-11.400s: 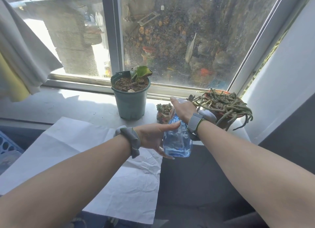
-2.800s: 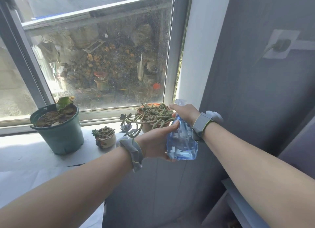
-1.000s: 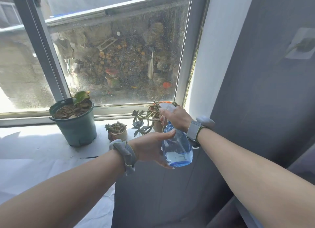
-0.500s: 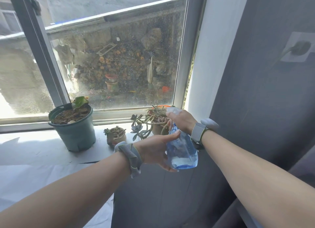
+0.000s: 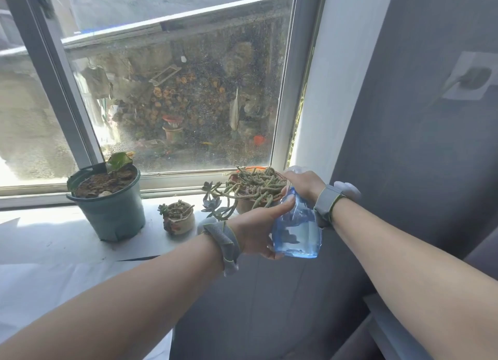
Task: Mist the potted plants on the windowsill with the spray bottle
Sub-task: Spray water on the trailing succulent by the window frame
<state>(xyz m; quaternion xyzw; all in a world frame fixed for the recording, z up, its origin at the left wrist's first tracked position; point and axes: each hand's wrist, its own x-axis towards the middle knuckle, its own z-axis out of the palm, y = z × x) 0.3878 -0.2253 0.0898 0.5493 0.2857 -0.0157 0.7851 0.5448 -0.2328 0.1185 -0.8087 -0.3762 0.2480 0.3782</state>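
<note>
I hold a clear blue spray bottle [image 5: 297, 231] in front of the windowsill's right end. My right hand [image 5: 304, 183] grips its white spray head from above. My left hand [image 5: 257, 231] cups the bottle's left side and base. Just beyond the bottle stands an orange pot of trailing green succulent stems [image 5: 254, 188]. A small beige pot with a tiny succulent [image 5: 179, 218] sits left of it. Further left is a large green plastic pot [image 5: 110, 210] with soil and one leaf.
The white windowsill [image 5: 54, 235] runs left, with white paper [image 5: 40, 281] draped below it. A dusty window pane [image 5: 188, 103] stands behind the pots. A grey wall [image 5: 404, 117] with a socket and plug [image 5: 470, 79] closes off the right side.
Both hands and the bottle have shifted slightly right and stay by the trailing succulent pot. The grip on the bottle is unchanged.
</note>
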